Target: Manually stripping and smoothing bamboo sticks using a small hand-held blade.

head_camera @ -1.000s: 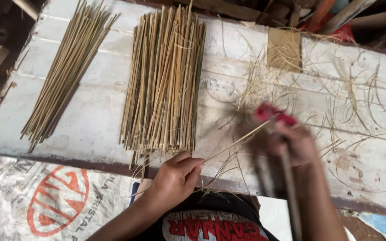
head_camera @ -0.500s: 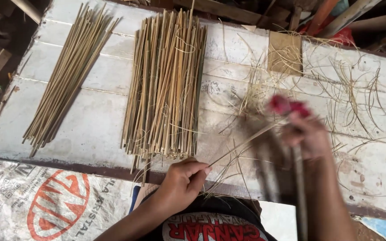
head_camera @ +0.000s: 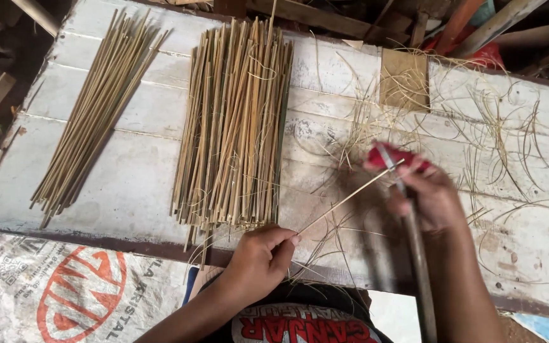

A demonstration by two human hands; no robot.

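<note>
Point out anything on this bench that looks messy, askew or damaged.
Thin curled shavings lie scattered over the right half of the white plank table, around the right hand, which holds a blurred knife. The left hand pinches one thin stick. Both stick bundles lie tidy.

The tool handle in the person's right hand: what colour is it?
Red; the tool handle shows above the right hand in the head view.

matt pale split-bamboo sticks in a flat bundle (head_camera: 233, 127), rough chipped white-painted wooden plank table (head_camera: 128, 184), glossy red plastic-handled blade (head_camera: 394, 159), woven plastic printed sack (head_camera: 65, 286)
</note>
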